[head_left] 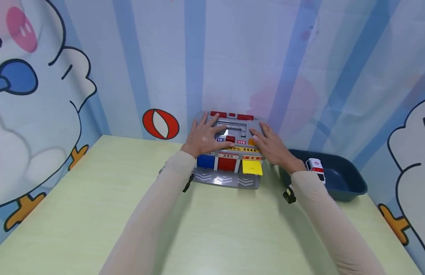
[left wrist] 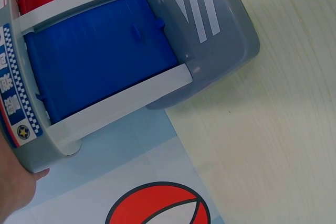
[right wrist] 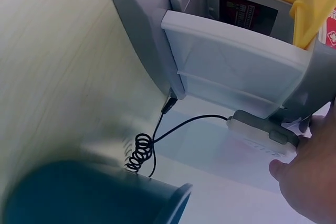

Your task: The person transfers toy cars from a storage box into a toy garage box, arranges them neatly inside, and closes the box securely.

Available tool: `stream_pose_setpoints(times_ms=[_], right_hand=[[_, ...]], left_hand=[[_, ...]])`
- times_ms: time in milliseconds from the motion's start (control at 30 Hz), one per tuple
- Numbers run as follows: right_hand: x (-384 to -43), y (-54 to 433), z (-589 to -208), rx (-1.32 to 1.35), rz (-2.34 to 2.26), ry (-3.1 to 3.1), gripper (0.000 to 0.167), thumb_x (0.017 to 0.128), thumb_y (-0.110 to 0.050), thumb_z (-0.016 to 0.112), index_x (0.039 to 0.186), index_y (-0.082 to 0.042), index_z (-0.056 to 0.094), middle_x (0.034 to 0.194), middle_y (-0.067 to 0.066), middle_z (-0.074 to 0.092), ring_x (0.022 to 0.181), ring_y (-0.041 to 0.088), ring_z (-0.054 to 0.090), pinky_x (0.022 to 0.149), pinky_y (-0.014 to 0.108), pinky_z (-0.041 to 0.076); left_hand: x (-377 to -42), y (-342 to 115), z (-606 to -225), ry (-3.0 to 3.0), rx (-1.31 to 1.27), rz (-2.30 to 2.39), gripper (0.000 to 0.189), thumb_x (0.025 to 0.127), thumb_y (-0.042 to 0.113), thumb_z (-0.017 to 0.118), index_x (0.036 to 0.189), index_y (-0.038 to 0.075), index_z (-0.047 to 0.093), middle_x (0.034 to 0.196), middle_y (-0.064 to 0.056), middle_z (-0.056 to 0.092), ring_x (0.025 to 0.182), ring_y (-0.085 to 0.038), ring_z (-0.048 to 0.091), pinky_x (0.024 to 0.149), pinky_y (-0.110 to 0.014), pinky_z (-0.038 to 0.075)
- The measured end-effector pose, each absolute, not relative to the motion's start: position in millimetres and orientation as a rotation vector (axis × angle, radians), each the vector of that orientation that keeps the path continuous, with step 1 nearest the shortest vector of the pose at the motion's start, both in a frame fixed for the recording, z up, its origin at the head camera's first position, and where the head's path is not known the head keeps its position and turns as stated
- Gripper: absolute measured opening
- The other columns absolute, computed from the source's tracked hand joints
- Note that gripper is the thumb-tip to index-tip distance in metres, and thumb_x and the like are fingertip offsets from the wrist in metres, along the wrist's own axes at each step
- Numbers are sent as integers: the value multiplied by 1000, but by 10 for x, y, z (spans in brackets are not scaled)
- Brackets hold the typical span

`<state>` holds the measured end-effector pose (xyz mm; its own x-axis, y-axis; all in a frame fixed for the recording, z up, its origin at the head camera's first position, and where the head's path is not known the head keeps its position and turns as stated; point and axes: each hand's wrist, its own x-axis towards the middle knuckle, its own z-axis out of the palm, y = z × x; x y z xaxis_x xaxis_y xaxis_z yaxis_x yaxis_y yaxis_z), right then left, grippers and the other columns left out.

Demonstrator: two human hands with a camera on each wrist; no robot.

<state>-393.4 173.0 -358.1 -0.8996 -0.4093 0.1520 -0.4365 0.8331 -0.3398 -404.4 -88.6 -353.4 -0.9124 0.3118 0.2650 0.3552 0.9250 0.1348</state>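
A grey toy emergency station [head_left: 244, 183] stands against the patterned backdrop, its blue door [left wrist: 100, 56] and red door [head_left: 227, 164] closed. The yellow door [head_left: 252, 167] is swung up and out, leaving its bay uncovered. My left hand [head_left: 204, 139] rests on the roof's left part with fingers spread. On the roof's right edge lies my right hand [head_left: 275, 147], fingers extended. In the right wrist view, a small grey-and-white handset [right wrist: 262, 135] hangs at the station's side on a coiled black cord [right wrist: 140, 153], with right-hand fingertips right beside it.
A dark blue-green bin [head_left: 349, 183] stands to the right of the station, partly behind the right forearm. At its near left side shows a white toy ambulance [head_left: 315, 168] with a red stripe. The pale wooden table [head_left: 226, 229] stretches toward me.
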Motion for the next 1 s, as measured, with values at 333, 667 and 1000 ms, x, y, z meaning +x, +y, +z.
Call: stream_pose_setpoints(times_ms=[333, 667, 1000], right_hand=[[-3862, 1912, -3483, 705, 696, -2976, 65, 107, -52, 27, 161, -15, 19, 169, 16, -4, 155, 44, 0, 120, 70, 9], [-3781, 2322, -3413, 627, 812, -3013, 69, 107, -55, 22, 161, -13, 16, 169, 19, 0, 154, 46, 1, 118, 72, 3], [-3701, 2833, -3535, 657, 808, -3032, 65, 109, -47, 25, 160, -9, 18, 167, 23, 11, 152, 49, 9, 117, 71, 12]], left_hand=[[-4026, -843, -3527, -2842, -497, -270, 80, 82, 78, 52, 150, 37, 45, 168, -3, 21, 156, -37, 8, 122, -65, 12], [-4025, -873, -3527, -2841, -500, -302, 80, 82, 78, 54, 150, 36, 45, 168, -3, 21, 156, -37, 7, 122, -65, 11], [-4021, -877, -3534, -2845, -499, -302, 80, 82, 78, 54, 150, 37, 44, 168, -4, 21, 156, -37, 7, 123, -64, 10]])
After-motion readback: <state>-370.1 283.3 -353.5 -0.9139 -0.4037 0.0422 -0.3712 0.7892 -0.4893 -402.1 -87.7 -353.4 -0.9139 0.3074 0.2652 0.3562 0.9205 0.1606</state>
